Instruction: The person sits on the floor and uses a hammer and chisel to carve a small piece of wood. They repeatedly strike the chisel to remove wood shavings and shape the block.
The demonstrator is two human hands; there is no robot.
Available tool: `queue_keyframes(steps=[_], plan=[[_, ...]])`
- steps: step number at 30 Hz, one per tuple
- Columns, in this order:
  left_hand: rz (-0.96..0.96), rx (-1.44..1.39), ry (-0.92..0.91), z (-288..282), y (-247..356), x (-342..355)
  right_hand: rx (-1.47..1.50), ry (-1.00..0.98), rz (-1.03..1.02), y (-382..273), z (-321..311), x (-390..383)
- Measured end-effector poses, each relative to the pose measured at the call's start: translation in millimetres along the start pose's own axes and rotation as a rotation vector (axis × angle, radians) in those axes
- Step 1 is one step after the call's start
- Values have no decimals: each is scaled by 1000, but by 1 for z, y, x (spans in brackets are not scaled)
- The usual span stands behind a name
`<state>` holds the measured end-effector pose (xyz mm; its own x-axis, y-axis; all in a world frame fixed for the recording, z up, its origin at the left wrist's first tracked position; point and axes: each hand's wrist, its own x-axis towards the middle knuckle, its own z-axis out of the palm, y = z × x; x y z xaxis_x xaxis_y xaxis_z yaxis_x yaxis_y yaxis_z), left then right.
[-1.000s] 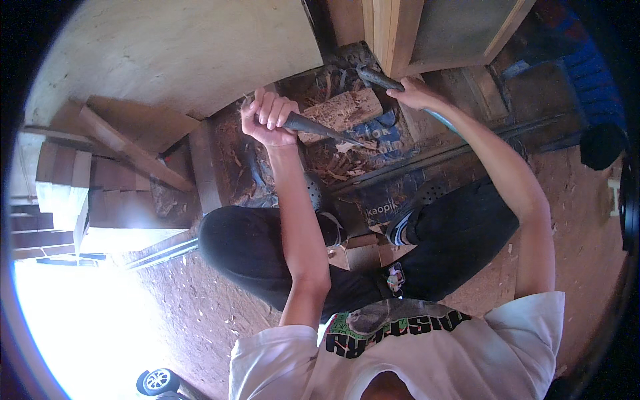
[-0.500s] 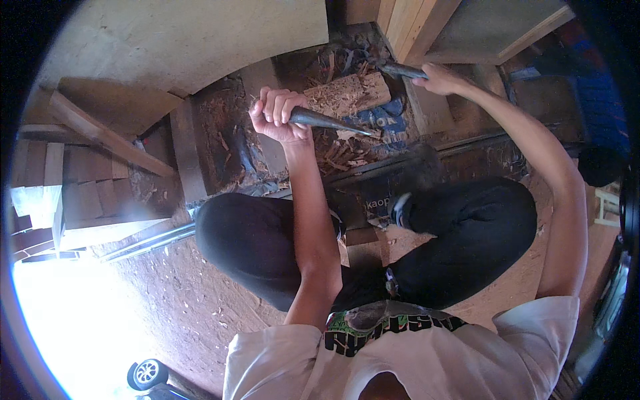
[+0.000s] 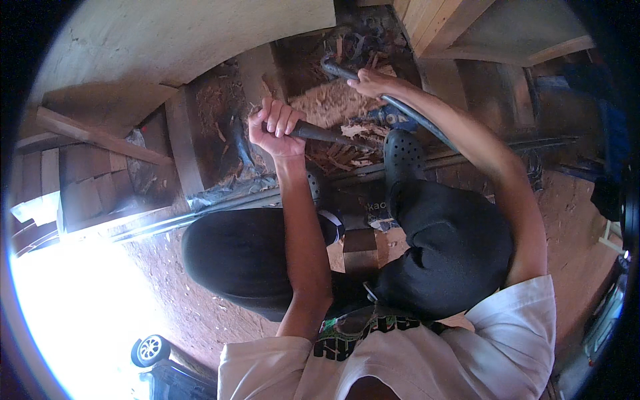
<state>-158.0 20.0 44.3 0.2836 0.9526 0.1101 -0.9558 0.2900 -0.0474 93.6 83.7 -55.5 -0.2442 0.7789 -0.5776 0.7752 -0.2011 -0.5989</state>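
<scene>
My left hand [image 3: 277, 127] is closed in a fist around a dark tapered tool [image 3: 327, 133]. Its narrow end points right over wood chips; its exact kind does not show. Farther off to the right, my right hand [image 3: 375, 84] is wrapped round a dark crowbar [image 3: 417, 119]. The bar's hooked end [image 3: 331, 65] sticks out to the left of my fingers, while its shank runs back beneath my right forearm. Below both tools lies a rough piece of timber [image 3: 320, 107] with a splintered, blurred surface, partly hidden by the right hand and the bar.
My right foot, in a dark perforated clog [image 3: 403, 155], stands close to the timber. A long metal rail [image 3: 220, 212] crosses in front of my knees. Upright posts [image 3: 440, 27] and a large pale panel [image 3: 187, 40] bound the far side. A toy-like wheel [image 3: 151, 350] shows lower left.
My right hand has swung left and slightly nearer with the crowbar, whose long shank now shows. My right foot has come up beside the timber. The left hand keeps its grip, barely moved.
</scene>
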Motion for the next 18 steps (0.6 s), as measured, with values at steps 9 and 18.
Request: queue_keyframes(steps=[9, 18], plan=[[227, 744, 376, 4, -40, 2, 737, 11, 122, 37, 8, -60], [442, 1266, 444, -47, -117, 42, 800, 215, 241, 91, -14, -163]])
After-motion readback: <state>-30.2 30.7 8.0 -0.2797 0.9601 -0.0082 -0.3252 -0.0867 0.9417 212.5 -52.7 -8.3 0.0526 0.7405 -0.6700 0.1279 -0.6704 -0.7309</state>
